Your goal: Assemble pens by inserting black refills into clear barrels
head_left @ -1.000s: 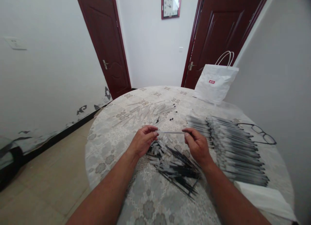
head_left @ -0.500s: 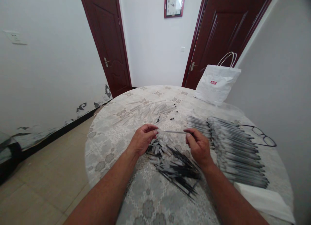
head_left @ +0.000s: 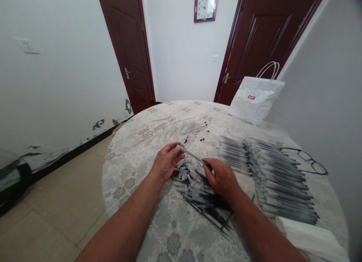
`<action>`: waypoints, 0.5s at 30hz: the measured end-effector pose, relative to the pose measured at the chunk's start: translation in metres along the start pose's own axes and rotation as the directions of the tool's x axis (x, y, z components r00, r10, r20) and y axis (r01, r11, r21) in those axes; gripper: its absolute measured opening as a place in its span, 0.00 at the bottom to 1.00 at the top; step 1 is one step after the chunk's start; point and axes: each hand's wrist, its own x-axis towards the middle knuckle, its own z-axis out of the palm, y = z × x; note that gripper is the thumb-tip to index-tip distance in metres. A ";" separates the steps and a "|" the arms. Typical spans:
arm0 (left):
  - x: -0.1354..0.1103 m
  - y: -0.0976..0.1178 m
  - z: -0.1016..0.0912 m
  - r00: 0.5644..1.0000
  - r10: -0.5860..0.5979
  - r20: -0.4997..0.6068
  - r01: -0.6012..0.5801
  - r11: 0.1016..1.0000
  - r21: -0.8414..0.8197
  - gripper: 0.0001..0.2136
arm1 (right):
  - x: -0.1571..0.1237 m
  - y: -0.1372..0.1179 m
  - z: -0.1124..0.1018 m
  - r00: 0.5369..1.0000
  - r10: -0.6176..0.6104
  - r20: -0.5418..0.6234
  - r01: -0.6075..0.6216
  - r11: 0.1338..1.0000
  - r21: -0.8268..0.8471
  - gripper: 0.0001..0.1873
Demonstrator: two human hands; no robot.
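A slim pen [head_left: 192, 155] with a clear-looking barrel spans both hands, slanting down to the right. My left hand [head_left: 166, 160] pinches its upper end between thumb and fingers. The other end sits closed in my right hand [head_left: 222, 175], which hides its tip. Just below the hands lies a loose pile of clear pen caps [head_left: 185, 173] and dark, thin pen parts [head_left: 210, 209]. Clear tubes [head_left: 175, 130] are scattered beyond my left hand. Rows of finished-looking pens [head_left: 285, 183] lie side by side to the right of my right hand.
A smaller row of pens [head_left: 233, 152] lies beside the big stack. Eyeglasses [head_left: 312, 162] rest at the table's right edge, a white paper bag [head_left: 256, 100] at the back right. Something white and folded [head_left: 308, 235] lies near right. Small black bits [head_left: 202, 139] dot the patterned tablecloth [head_left: 121, 179].
My right hand has come down and left, nearer my left hand. The pen, roughly level before, now tilts down to the right. The view has shifted slightly.
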 end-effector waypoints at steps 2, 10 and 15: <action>-0.001 0.000 0.001 1.000 -0.031 0.004 0.031 0.999 -0.020 0.15 | -0.002 -0.001 0.007 0.998 -0.055 0.041 0.057 0.996 -0.074 0.14; -0.003 -0.001 0.002 1.000 0.003 -0.011 -0.003 1.000 0.001 0.14 | -0.003 -0.004 0.012 0.989 -0.129 0.071 0.144 0.943 -0.301 0.16; -0.003 -0.003 0.005 0.999 -0.041 -0.024 0.040 0.999 -0.019 0.14 | -0.002 -0.009 0.011 0.991 -0.126 0.039 0.132 0.957 -0.259 0.16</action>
